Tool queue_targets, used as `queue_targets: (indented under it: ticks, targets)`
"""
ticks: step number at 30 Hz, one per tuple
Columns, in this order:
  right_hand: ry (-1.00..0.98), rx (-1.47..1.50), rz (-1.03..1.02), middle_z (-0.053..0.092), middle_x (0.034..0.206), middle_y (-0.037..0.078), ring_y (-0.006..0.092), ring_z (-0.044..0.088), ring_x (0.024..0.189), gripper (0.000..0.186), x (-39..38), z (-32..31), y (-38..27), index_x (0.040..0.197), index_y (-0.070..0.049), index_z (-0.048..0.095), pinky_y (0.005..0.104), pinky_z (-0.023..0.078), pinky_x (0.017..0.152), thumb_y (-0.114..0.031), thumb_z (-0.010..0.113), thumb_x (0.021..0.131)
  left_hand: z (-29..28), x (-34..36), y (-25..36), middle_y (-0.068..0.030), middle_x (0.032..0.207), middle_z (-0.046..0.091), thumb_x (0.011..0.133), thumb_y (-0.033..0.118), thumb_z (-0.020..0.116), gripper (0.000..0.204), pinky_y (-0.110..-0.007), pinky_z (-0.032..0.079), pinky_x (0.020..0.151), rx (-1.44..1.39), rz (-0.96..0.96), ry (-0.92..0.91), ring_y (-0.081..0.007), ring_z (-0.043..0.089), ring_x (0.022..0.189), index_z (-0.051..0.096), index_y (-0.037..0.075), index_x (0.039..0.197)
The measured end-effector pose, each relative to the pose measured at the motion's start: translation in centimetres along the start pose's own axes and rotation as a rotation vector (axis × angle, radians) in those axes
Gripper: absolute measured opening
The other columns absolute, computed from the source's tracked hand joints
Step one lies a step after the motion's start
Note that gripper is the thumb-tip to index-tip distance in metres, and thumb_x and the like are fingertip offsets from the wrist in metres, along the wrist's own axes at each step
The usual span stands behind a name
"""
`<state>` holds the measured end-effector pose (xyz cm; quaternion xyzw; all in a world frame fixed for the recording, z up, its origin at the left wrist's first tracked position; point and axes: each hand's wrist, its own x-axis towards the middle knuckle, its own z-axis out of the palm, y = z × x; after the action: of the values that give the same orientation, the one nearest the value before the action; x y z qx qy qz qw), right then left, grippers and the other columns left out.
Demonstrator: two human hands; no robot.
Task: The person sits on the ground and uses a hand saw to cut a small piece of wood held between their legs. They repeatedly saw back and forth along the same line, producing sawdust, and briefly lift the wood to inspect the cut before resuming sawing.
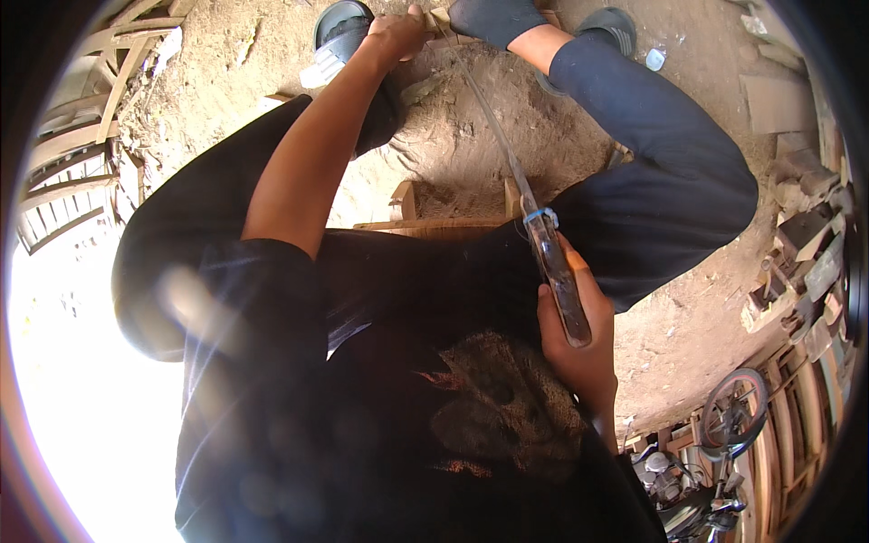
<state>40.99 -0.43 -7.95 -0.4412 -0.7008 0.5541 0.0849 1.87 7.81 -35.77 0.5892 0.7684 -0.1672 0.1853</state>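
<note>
The right hand [593, 362] is wrapped around the dark handle of a long saw-like tool [519, 172] with a blue tie [540, 216] on it. The thin blade points away, over the dirt ground [444, 172], with its tip close to a bit of wood [441, 17]. The left hand [396, 38] is near that wood, fingers curled, but I can't tell if it grips it. A foot [493, 20] in something dark is just to the right of the wood.

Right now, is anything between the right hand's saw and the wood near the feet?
Nothing visible: the saw runs uncrossed from the right hand toward the wood. The left hand and right foot flank its far end.
</note>
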Motion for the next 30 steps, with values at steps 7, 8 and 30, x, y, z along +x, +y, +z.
queue_targets:
  ticks: [7, 8, 30]
  targets:
    - [0.008, -0.018, 0.134, 0.065, 0.100, 0.025, 0.0297, 0.069, 0.095, 0.047, 2.4, -0.1, -2.0, 0.135, 0.003, 0.050, 0.0339, 0.050, 0.081, 0.000, 0.056, 0.089, -0.9, 1.3, 3.6, -0.0205, 0.116, 0.064, 0.084, 0.018, 0.065, 0.049, -0.043, 0.057, 0.076, 0.154, 0.200, 0.023, -0.0317, 0.070, 0.099, 0.053, -0.004, 0.126]
    - [-0.012, 0.006, 0.050, 0.065, 0.095, 0.025, 0.0309, 0.070, 0.090, 0.047, 1.7, 0.3, -1.1, 0.135, 0.003, 0.050, 0.0341, 0.051, 0.077, -0.001, 0.057, 0.088, -0.2, -0.8, 1.0, -0.0205, 0.116, 0.063, 0.083, 0.018, 0.066, 0.050, -0.043, 0.057, 0.076, 0.140, 0.134, 0.005, -0.0319, 0.070, 0.100, 0.053, -0.002, 0.128]
    - [-0.006, 0.047, 0.050, 0.064, 0.083, 0.024, 0.0319, 0.072, 0.079, 0.050, 0.6, 0.1, -0.1, 0.138, 0.000, 0.047, 0.0352, 0.052, 0.068, -0.003, 0.057, 0.090, -0.6, 0.2, -0.1, -0.0226, 0.129, 0.052, 0.086, 0.004, 0.058, 0.062, -0.045, 0.058, 0.081, 0.284, 0.219, -0.162, -0.0347, 0.069, 0.098, 0.046, 0.023, 0.144]
